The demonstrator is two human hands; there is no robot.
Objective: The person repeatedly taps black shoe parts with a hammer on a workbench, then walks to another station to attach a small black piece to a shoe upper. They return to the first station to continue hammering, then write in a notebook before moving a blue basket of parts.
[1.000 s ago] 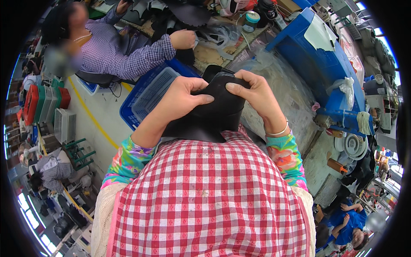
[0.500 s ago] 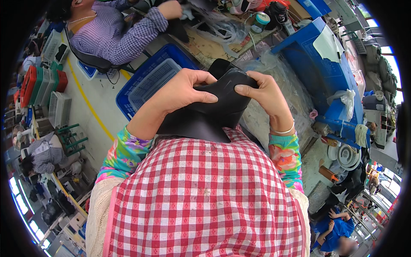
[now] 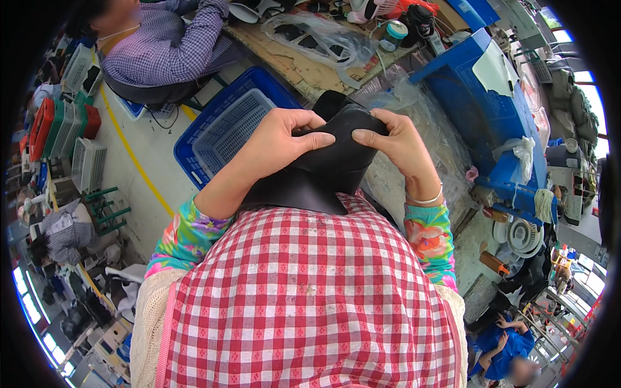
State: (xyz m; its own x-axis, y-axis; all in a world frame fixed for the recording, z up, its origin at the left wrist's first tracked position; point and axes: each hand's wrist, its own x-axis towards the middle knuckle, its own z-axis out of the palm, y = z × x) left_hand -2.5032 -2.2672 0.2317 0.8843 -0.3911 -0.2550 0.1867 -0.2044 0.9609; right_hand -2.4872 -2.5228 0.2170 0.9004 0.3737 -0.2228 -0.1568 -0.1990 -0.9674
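Observation:
Between my two hands is a folded piece of smooth black leather-like material (image 3: 343, 142), in front of my red-and-white checked apron. Part of it drapes down against the apron. My left hand (image 3: 284, 139) grips its left side, thumb on top and the fingers curled partly out of sight. On the right edge, my right hand (image 3: 394, 142) pinches the material between thumb and fingers, and a bangle circles that wrist. Both thumbs point toward each other over the bent surface. What lies beneath the fold is hidden.
A blue basket (image 3: 187, 145) with a grey basket (image 3: 226, 126) inside stands beyond my left hand. Ahead is a worktable (image 3: 278, 58) with plastic bags and a lidded jar (image 3: 393, 35). A blue machine panel (image 3: 453, 71) rises at right. A seated co-worker (image 3: 155, 58) is at far left.
My left thumb has shifted slightly right on the black material; my grip otherwise stays. The co-worker's arm has drawn back toward the body, baring more of the worktable.

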